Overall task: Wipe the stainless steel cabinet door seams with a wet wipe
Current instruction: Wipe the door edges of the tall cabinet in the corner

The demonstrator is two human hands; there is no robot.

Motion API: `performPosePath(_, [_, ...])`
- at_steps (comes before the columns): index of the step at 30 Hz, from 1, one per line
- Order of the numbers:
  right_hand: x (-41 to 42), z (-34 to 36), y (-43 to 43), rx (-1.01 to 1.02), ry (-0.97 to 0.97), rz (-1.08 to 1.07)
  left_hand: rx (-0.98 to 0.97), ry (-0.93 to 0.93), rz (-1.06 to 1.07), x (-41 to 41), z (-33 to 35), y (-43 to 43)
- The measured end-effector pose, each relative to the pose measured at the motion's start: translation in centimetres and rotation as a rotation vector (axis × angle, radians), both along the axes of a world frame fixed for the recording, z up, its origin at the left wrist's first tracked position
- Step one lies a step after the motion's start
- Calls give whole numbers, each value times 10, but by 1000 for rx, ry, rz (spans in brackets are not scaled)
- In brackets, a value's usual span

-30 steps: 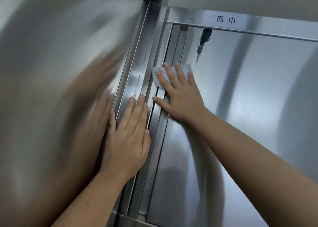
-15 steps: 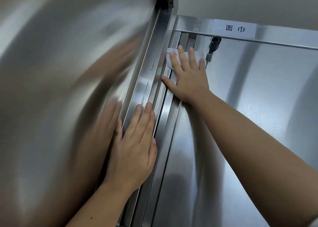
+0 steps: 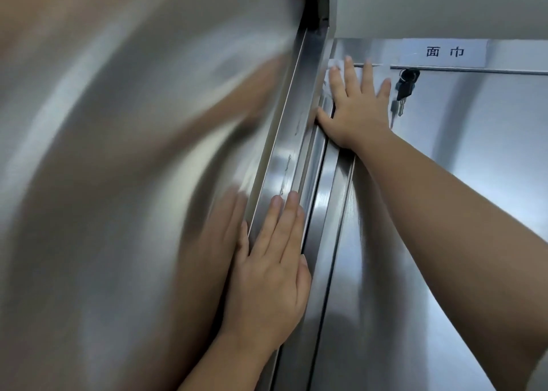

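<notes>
1. Pressing flat against the top of the cabinet door [image 3: 444, 212], the right hand [image 3: 357, 108] has its fingers spread apart and pins the wet wipe [image 3: 333, 64] to the steel.
2. Only a small white corner of the wipe shows past the fingertips, at the upper left corner of the door; the rest is hidden under the palm.
3. Just above the fingertips runs the horizontal top seam, and above that the frame rail with a white label [image 3: 443, 53], so little room is left upward.
4. To the right, a bunch of keys [image 3: 404, 89] hangs from the lock, just beside the little finger.
5. The vertical seam [image 3: 320, 212] runs long and slightly tilted from the top of the frame down toward the bottom edge of the view; the right thumb lies at its upper part.
6. The left hand [image 3: 267, 275] lies flat lower down, fingers together and pointing up along the edge of the open left door [image 3: 133, 183], holding nothing.
7. Between the two hands the seam channel is bare.
</notes>
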State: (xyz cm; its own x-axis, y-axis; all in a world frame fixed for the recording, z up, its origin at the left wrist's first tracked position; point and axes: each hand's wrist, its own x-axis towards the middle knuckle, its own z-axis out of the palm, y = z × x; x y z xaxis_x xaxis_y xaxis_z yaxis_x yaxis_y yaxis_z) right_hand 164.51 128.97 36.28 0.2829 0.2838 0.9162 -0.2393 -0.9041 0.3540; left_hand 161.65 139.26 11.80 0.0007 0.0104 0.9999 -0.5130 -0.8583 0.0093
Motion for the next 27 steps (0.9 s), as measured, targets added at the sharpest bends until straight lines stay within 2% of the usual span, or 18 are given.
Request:
performPosePath(8, [-7,-54,-14,-84,43,100,1,8,14,0,-1,0])
performPosePath(15, [-25,-115,-36,-173,168,41,6,6,51,1,-3,-2])
performPosePath(27, [-44,-209,-55,-180,338,50,16,62,2,1,-12,-3])
